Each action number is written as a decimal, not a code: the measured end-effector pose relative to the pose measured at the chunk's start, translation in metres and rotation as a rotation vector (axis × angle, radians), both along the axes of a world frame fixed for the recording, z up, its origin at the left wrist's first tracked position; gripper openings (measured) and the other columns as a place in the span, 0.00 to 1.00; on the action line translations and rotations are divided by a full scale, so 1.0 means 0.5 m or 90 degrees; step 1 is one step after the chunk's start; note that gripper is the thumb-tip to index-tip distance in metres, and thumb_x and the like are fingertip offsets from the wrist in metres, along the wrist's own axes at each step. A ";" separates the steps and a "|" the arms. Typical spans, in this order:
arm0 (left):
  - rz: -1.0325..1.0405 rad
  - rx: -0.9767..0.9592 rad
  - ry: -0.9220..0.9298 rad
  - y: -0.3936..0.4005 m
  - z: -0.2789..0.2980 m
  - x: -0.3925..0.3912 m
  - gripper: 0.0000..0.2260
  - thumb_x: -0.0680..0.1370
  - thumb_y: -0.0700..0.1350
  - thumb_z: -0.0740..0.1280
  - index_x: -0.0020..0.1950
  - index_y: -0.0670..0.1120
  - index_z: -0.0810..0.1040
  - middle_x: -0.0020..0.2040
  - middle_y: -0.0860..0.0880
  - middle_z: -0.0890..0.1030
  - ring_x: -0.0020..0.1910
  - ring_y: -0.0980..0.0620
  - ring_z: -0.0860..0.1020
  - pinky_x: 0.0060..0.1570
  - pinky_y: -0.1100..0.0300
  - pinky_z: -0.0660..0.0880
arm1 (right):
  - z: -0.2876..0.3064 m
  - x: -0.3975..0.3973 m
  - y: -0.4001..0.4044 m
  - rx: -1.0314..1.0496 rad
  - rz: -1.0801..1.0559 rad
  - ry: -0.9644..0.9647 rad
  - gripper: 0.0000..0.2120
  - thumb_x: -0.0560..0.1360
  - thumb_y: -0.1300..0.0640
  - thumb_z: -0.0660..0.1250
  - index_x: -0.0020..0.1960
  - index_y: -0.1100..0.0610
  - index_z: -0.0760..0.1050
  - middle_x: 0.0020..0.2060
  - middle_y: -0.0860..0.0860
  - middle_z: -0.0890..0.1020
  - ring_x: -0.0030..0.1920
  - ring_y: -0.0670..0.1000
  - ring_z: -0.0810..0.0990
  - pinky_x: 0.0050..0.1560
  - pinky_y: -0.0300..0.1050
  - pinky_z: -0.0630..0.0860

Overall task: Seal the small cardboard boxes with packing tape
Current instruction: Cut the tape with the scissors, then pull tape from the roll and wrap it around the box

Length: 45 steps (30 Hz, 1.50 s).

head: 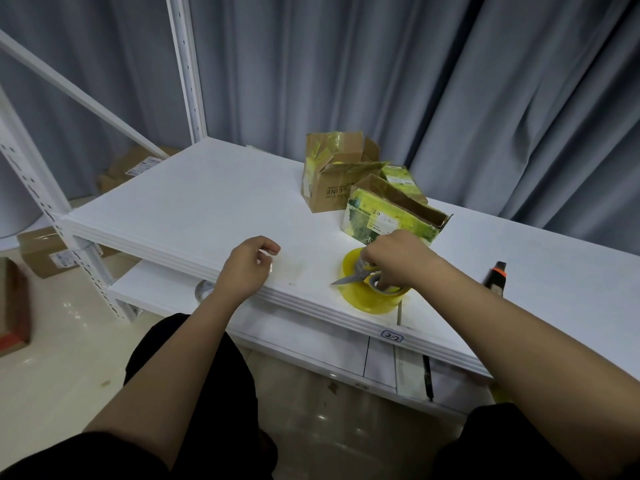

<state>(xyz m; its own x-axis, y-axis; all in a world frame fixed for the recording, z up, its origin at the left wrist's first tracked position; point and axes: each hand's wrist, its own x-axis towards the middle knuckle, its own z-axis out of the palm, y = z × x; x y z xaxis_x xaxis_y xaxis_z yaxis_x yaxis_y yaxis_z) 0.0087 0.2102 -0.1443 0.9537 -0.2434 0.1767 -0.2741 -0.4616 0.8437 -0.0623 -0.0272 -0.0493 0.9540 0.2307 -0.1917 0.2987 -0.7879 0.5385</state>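
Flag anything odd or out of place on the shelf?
Both cardboard boxes are unsealed: the brown box stands with flaps open and old tape crumpled on it, and the green box lies tilted with its top open. The scissors, gripped by the right hand, rest on the tape roll. Nothing spilled.

Dim, even overhead light, soft shadows beneath the white shelf [214,202], faint glare spots on the floor [69,313], wide-angle bending at edges, corners darkened.
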 end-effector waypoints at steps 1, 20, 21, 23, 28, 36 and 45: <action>-0.005 0.003 -0.006 0.006 0.001 0.003 0.13 0.77 0.35 0.60 0.48 0.51 0.77 0.50 0.55 0.80 0.45 0.54 0.78 0.44 0.67 0.71 | -0.002 -0.006 -0.005 0.016 0.002 -0.012 0.10 0.73 0.53 0.66 0.43 0.53 0.65 0.35 0.49 0.74 0.35 0.53 0.70 0.34 0.41 0.60; -0.001 -0.154 0.008 -0.047 0.042 -0.061 0.10 0.76 0.35 0.64 0.51 0.47 0.80 0.51 0.56 0.81 0.41 0.61 0.77 0.41 0.74 0.69 | -0.127 -0.128 -0.135 0.613 -0.305 -0.297 0.14 0.71 0.46 0.70 0.46 0.54 0.69 0.42 0.49 0.77 0.45 0.55 0.76 0.46 0.48 0.70; -0.013 -0.147 0.001 -0.056 0.047 -0.068 0.09 0.76 0.35 0.65 0.51 0.47 0.80 0.51 0.57 0.81 0.40 0.63 0.77 0.40 0.76 0.69 | -0.143 -0.146 -0.154 0.626 -0.352 -0.313 0.14 0.71 0.47 0.70 0.46 0.55 0.71 0.42 0.51 0.78 0.45 0.56 0.76 0.45 0.49 0.71; -0.040 -0.138 -0.004 -0.081 0.056 -0.082 0.09 0.76 0.35 0.65 0.51 0.47 0.80 0.51 0.57 0.81 0.38 0.64 0.77 0.39 0.77 0.69 | -0.171 -0.184 -0.193 0.618 -0.451 -0.347 0.15 0.71 0.47 0.70 0.47 0.57 0.72 0.42 0.53 0.79 0.44 0.57 0.77 0.44 0.49 0.72; -0.107 -0.124 0.006 -0.161 0.082 -0.117 0.08 0.76 0.36 0.66 0.52 0.47 0.79 0.51 0.54 0.81 0.42 0.57 0.79 0.40 0.76 0.70 | -0.209 -0.221 -0.247 0.563 -0.602 -0.332 0.15 0.71 0.46 0.67 0.42 0.58 0.72 0.45 0.58 0.79 0.46 0.61 0.75 0.45 0.48 0.72; -0.179 -0.183 0.014 -0.247 0.122 -0.153 0.09 0.77 0.37 0.67 0.49 0.51 0.79 0.48 0.55 0.82 0.40 0.59 0.81 0.41 0.68 0.75 | -0.147 -0.209 -0.225 0.635 -0.205 -0.441 0.22 0.74 0.58 0.70 0.66 0.60 0.73 0.61 0.58 0.75 0.62 0.58 0.72 0.59 0.45 0.67; -0.156 -0.218 0.112 -0.327 0.135 -0.152 0.09 0.75 0.37 0.68 0.46 0.52 0.80 0.45 0.51 0.83 0.37 0.58 0.81 0.40 0.67 0.75 | -0.133 -0.156 -0.140 0.389 0.135 -0.672 0.11 0.68 0.62 0.75 0.47 0.58 0.76 0.45 0.56 0.83 0.43 0.58 0.81 0.45 0.48 0.73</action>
<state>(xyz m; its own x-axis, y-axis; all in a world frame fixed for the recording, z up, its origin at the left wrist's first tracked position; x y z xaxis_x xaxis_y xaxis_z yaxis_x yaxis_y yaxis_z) -0.0675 0.0466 -0.0767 0.8977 -0.4219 0.1271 -0.1799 -0.0875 0.9798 -0.1402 -0.0971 -0.1158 0.5090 0.1802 0.8417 0.0939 -0.9836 0.1539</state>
